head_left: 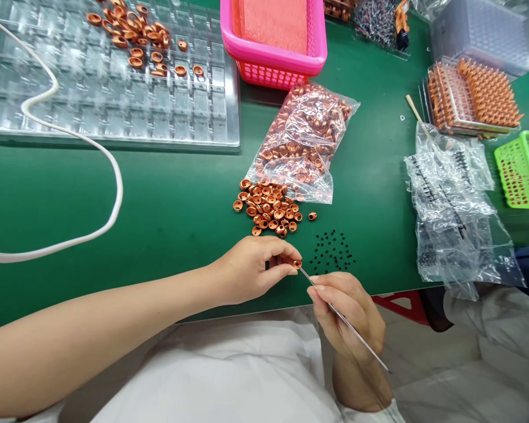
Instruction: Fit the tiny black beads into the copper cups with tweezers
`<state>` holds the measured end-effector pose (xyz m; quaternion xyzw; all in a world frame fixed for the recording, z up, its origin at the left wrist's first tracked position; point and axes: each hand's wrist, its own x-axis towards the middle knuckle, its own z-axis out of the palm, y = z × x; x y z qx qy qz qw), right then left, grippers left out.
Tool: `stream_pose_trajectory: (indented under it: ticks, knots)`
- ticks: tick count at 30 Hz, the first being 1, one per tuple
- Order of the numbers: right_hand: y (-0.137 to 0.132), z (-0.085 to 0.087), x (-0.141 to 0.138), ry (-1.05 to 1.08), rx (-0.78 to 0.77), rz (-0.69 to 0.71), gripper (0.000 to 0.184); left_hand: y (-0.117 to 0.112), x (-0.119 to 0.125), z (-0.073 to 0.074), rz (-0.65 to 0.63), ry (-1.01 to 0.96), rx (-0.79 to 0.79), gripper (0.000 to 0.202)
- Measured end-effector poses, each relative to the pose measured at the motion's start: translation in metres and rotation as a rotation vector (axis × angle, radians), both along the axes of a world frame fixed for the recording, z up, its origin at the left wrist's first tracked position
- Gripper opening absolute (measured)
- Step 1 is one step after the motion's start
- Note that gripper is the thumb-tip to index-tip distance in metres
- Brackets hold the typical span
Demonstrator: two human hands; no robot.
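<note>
Between the thumb and fingers of my left hand (258, 267) is a small copper-coloured cup (297, 264) with a hole in it. My right hand (350, 311) pinches a thin metal rod (357, 333) like a pen, and the rod's upper tip meets the cup. Just above my left hand lies a pile of the same copper-coloured cups (268, 207), spilling from a clear plastic bag (306, 141) full of them. Tiny black pieces (332, 252) are scattered on the green table above my right hand.
At the upper left, a clear compartment tray (114, 117) bears more copper cups; a white cable (110, 158) curves over it. A pink basket (273, 73) stands at the back. On the right are plastic bags (462, 229), orange parts (489, 94) and a green basket (518, 170).
</note>
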<state>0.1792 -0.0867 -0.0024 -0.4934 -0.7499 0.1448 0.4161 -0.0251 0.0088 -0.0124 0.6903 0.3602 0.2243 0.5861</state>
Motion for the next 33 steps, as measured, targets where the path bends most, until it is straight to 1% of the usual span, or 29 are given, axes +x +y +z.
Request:
stream_pose_trajectory:
  ticks: [6,8,11,14,18,22,25,28,31,33]
  knots:
    - [0.0,0.0,-0.002,-0.009,-0.009,-0.016,0.031,-0.001,0.001,-0.008,0.024,-0.024,0.046,0.01]
    - [-0.001,0.0,-0.003,-0.018,-0.001,-0.038,0.031,-0.001,0.002,-0.008,0.022,-0.025,0.042,0.011]
    - [-0.001,0.0,-0.004,-0.059,0.013,-0.042,0.031,0.0,0.002,-0.003,0.008,-0.007,0.016,0.012]
    - [-0.002,0.001,-0.004,-0.112,0.026,-0.015,0.031,0.001,0.002,0.0,0.006,0.001,0.005,0.012]
    - [-0.004,0.001,-0.004,-0.163,0.047,0.037,0.032,0.001,0.001,-0.001,0.003,0.008,0.007,0.012]
    - [-0.005,-0.002,-0.002,-0.226,0.085,0.128,0.027,-0.001,0.001,-0.006,0.008,0.019,0.067,0.011]
    - [-0.003,-0.004,-0.001,-0.297,0.156,0.179,0.025,-0.004,0.001,-0.012,0.039,-0.006,0.134,0.01]
    - [0.001,-0.004,0.0,-0.323,0.202,0.222,0.025,-0.005,0.001,-0.017,0.061,-0.03,0.171,0.01]
    - [0.004,-0.002,0.002,-0.296,0.163,0.222,0.025,-0.004,0.0,-0.015,0.049,-0.009,0.138,0.01]
    - [0.005,0.0,0.002,-0.239,0.111,0.182,0.025,-0.002,0.0,-0.011,0.031,0.016,0.09,0.01]
